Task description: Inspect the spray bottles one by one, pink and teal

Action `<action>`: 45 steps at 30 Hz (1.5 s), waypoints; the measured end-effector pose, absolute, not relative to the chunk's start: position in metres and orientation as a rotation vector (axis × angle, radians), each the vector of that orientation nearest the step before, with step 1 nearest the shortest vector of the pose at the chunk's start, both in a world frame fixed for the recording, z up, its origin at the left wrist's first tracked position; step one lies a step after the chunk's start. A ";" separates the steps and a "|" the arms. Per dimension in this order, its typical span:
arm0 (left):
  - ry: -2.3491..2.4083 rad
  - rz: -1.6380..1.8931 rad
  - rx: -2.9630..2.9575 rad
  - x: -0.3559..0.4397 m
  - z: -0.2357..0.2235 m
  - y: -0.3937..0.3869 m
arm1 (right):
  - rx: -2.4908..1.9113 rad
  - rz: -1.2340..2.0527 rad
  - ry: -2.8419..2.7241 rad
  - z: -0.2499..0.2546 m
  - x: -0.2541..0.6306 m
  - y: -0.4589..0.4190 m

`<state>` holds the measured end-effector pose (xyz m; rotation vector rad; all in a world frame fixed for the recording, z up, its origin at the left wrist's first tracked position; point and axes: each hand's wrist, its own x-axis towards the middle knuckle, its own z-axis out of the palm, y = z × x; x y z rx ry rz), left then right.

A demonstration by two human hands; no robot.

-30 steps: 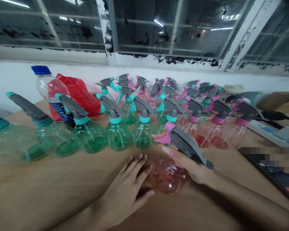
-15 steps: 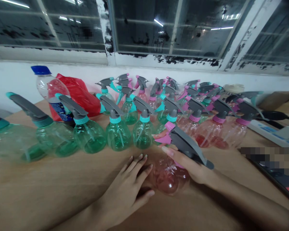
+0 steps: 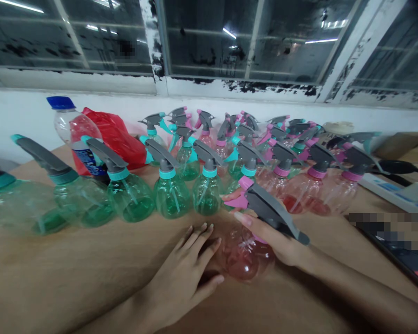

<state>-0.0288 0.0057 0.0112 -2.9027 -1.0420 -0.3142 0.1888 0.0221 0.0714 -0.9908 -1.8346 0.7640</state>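
My right hand (image 3: 271,236) is closed around the neck of a pink spray bottle (image 3: 244,260) with a grey and pink trigger head. The bottle rests on the wooden table, its nozzle pointing to the left and away from me. Part of its collar and some of my fingers are hidden behind the hand and the trigger head. To its left, my left hand (image 3: 186,266) lies palm down on the table, fingers stretched out and holding nothing. Just beyond that hand stands a green spray bottle (image 3: 207,195) with a turquoise collar.
A front row of green bottles (image 3: 130,199) runs leftward, and pink bottles (image 3: 316,188) stand at the right. More spray bottles crowd behind. A blue-capped bottle (image 3: 64,123) and red plastic bag (image 3: 121,139) sit back left. A dark phone-like device (image 3: 397,255) lies at the right edge.
Both hands and the pink spray bottle hold the same position throughout. Only a very slight shift of the whole view shows.
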 end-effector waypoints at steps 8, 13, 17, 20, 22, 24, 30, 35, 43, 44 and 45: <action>-1.061 -0.307 -2.897 -0.029 0.010 0.006 | -0.949 0.675 -1.792 0.081 0.182 0.022; -1.055 -0.322 -2.909 -0.029 0.010 0.006 | -0.966 0.743 -1.788 0.080 0.184 0.023; -1.042 -0.348 -2.902 -0.029 0.009 0.007 | -0.979 0.750 -1.785 0.080 0.185 0.022; -1.049 -0.361 -2.896 -0.029 0.009 0.007 | -0.970 0.752 -1.774 0.080 0.185 0.022; -1.051 -0.357 -2.895 -0.029 0.010 0.007 | -0.968 0.750 -1.767 0.079 0.185 0.021; -1.047 -0.352 -2.891 -0.029 0.011 0.006 | -0.960 0.745 -1.765 0.078 0.185 0.021; -1.040 -0.334 -2.898 -0.029 0.010 0.006 | -0.936 0.763 -1.774 0.076 0.186 0.022; -1.044 -0.386 -2.911 -0.030 0.009 0.006 | -0.955 0.771 -1.774 0.080 0.186 0.021; -1.052 -0.313 -2.904 -0.029 0.011 0.006 | -0.968 0.803 -1.754 0.077 0.186 0.021; -1.052 -0.316 -2.901 -0.029 0.011 0.006 | -0.971 0.810 -1.751 0.076 0.186 0.021; -1.051 -0.319 -2.899 -0.029 0.011 0.005 | -0.974 0.811 -1.749 0.076 0.186 0.020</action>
